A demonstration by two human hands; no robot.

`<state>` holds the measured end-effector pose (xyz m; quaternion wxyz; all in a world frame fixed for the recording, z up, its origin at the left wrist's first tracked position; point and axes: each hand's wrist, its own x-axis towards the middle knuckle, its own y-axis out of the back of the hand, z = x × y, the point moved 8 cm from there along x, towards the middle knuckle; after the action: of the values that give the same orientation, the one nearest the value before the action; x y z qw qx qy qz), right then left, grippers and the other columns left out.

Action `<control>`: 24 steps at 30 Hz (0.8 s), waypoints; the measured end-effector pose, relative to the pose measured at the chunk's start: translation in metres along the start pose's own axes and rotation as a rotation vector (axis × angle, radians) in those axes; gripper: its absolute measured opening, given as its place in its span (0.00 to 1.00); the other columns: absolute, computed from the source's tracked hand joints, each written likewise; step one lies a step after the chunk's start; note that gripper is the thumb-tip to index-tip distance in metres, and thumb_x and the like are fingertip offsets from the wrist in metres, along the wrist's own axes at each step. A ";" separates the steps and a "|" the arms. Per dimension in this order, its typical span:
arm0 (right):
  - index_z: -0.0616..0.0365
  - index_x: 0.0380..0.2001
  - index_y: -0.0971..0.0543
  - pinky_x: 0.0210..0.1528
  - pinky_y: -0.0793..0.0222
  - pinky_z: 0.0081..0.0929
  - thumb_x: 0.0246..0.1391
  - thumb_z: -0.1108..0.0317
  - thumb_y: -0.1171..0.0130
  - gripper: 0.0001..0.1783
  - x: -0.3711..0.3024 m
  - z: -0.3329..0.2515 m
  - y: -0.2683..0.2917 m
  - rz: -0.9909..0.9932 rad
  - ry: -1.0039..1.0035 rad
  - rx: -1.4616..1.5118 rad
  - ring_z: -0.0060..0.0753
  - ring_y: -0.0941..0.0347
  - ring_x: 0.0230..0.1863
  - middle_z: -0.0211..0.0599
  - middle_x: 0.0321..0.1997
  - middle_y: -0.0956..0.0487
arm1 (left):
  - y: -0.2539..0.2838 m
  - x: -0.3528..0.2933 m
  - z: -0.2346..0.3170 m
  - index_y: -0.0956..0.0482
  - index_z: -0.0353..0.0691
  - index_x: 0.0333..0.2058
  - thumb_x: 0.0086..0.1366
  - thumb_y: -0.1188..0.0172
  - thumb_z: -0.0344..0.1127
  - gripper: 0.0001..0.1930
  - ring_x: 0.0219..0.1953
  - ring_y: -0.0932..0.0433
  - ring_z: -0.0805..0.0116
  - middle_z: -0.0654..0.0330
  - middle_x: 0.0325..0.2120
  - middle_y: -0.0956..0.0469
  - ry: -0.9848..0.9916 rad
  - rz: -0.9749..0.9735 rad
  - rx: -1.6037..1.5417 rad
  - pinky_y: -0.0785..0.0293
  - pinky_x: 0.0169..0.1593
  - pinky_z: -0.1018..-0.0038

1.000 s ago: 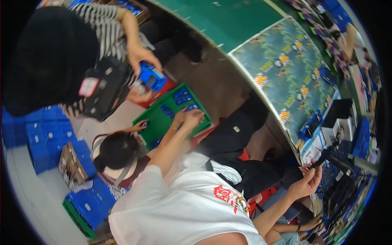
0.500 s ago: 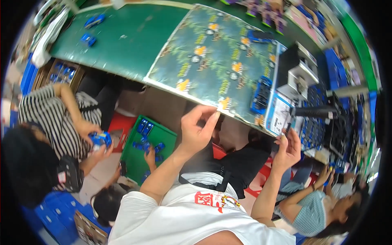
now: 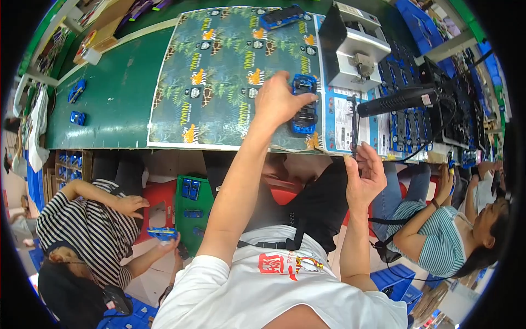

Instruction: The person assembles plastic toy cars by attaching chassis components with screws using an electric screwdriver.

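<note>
A blue toy car body with a dark inside lies on the patterned sheet. My left hand is at its left side, thumb stretched across the car's middle and forefinger apart from it; the other fingers are partly hidden. It has no visible grip on the car. At the table's front edge, my right hand pinches the lower end of a thin, dark, tweezers-like tool, which points away from me. Another blue car part lies at the sheet's far edge.
A black-and-silver machine stands right of the sheet. Beside it are a black cylindrical tool with a cable and rows of blue car parts. A striped-shirted co-worker sits at the left near a green crate; another person sits at the right.
My left hand has gone from the table's front edge over the sheet to the blue car body. The right hand still holds the thin tool. The view has shifted.
</note>
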<state>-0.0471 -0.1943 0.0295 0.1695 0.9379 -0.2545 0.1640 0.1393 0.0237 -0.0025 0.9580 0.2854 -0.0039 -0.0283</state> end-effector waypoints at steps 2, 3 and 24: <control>0.66 0.50 0.23 0.37 0.27 0.16 0.45 0.74 0.27 0.27 -0.001 0.001 0.001 -0.016 -0.021 0.017 0.21 0.24 0.38 0.40 0.41 0.18 | -0.016 0.003 -0.014 0.20 0.29 0.36 0.42 0.24 0.52 0.31 0.30 0.19 0.56 0.53 0.26 0.19 0.030 -0.138 -0.174 0.23 0.38 0.64; 0.66 0.50 0.23 0.37 0.27 0.16 0.45 0.74 0.27 0.27 -0.001 0.002 0.002 -0.010 -0.031 0.014 0.21 0.24 0.38 0.40 0.41 0.18 | -0.015 -0.001 -0.011 0.20 0.29 0.31 0.43 0.23 0.49 0.27 0.26 0.20 0.61 0.54 0.23 0.20 0.023 -0.119 -0.223 0.25 0.34 0.67; 0.74 0.54 0.27 0.33 0.26 0.17 0.63 0.72 0.43 0.20 -0.008 -0.011 -0.047 -0.258 0.104 -0.029 0.30 0.21 0.34 0.55 0.46 0.19 | 0.015 -0.112 -0.044 0.25 0.39 0.41 0.58 0.38 0.26 0.12 0.31 0.23 0.76 0.66 0.30 0.24 0.199 0.331 -1.742 0.26 0.38 0.76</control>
<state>-0.0311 -0.1478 0.0254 0.2158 0.9504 -0.1251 0.1858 0.0293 0.0668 -0.0298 0.8226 -0.5471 0.0609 0.1422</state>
